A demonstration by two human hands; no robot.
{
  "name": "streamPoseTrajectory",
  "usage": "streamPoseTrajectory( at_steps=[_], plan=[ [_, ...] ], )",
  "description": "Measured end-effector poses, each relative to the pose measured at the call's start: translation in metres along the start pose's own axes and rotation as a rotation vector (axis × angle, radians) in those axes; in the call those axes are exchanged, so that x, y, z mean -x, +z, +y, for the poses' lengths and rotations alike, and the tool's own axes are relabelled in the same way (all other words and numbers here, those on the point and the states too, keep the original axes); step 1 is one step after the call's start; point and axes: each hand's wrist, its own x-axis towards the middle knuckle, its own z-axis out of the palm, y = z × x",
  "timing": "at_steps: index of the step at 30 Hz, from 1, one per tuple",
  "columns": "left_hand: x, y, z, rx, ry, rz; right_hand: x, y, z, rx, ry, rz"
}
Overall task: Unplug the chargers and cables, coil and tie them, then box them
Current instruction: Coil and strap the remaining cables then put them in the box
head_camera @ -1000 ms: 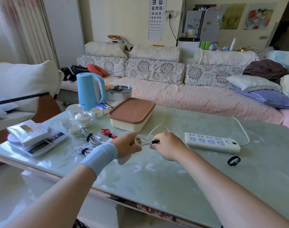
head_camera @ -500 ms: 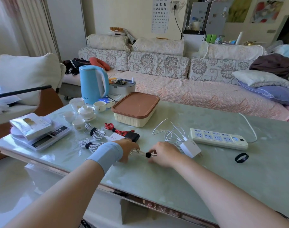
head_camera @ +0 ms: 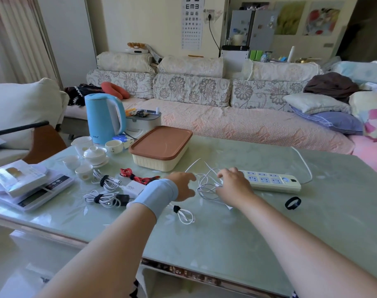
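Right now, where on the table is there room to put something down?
The near right part of the table, in front of the black band and power strip, is bare. So is the far right corner past the strip. The left is crowded: scale, teacups, tied cables, and a loose white cable in the middle.

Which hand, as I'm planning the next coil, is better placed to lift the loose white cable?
Probably right. The right hand lies on the loose white cable beside the power strip; the left hand sits at its edge.
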Motion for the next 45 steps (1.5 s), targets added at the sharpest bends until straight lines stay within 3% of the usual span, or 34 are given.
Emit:
streamPoseTrajectory(
  at_steps=[2, 6, 10, 13, 16, 20, 24, 28, 30, 34, 37, 42, 45],
  plan=[
    [-0.009, 0.004, 0.02, 0.061, 0.068, 0.051, 0.002, -0.002, 0.018, -0.011, 0.082, -0.094],
    [-0.028, 0.012, 0.049, 0.06, 0.175, 0.226, 0.007, -0.007, 0.041, -0.073, 0.027, -0.248],
    [-0.038, 0.013, 0.067, -0.09, 0.205, 0.364, 0.013, -0.017, 0.058, 0.086, -0.004, -0.291],
    [-0.043, 0.016, 0.074, -0.228, 0.167, 0.232, 0.027, -0.033, 0.073, 0.094, -0.032, -0.405],
    [-0.044, 0.018, 0.078, -0.082, 0.127, 0.039, 0.037, -0.045, 0.088, 0.172, -0.044, -0.567],
    [-0.036, 0.018, 0.079, 0.012, 0.116, -0.087, 0.041, -0.045, 0.096, 0.212, -0.051, -0.694],
    [-0.03, 0.014, 0.069, 0.176, 0.079, -0.181, 0.039, -0.048, 0.087, 0.162, -0.055, -0.697],
    [-0.034, 0.008, 0.05, 0.124, -0.012, 0.13, 0.033, -0.039, 0.066, 0.052, -0.062, -0.511],
    [-0.038, 0.008, 0.037, 0.086, -0.076, 0.209, 0.028, -0.031, 0.053, 0.002, -0.106, -0.376],
    [-0.035, 0.013, 0.021, 0.03, -0.256, 0.084, 0.016, -0.017, 0.035, -0.064, -0.172, -0.288],
    [-0.038, 0.023, 0.019, 0.203, -0.27, -0.137, 0.008, -0.007, 0.03, -0.065, -0.222, -0.394],
    [-0.046, 0.022, 0.015, 0.891, -0.458, -0.055, 0.003, 0.0, 0.028, -0.351, -0.117, -0.599],
    [-0.052, 0.024, 0.008, 0.924, -0.523, -0.134, 0.004, -0.001, 0.028, -0.304, -0.137, -0.673]
  ],
)
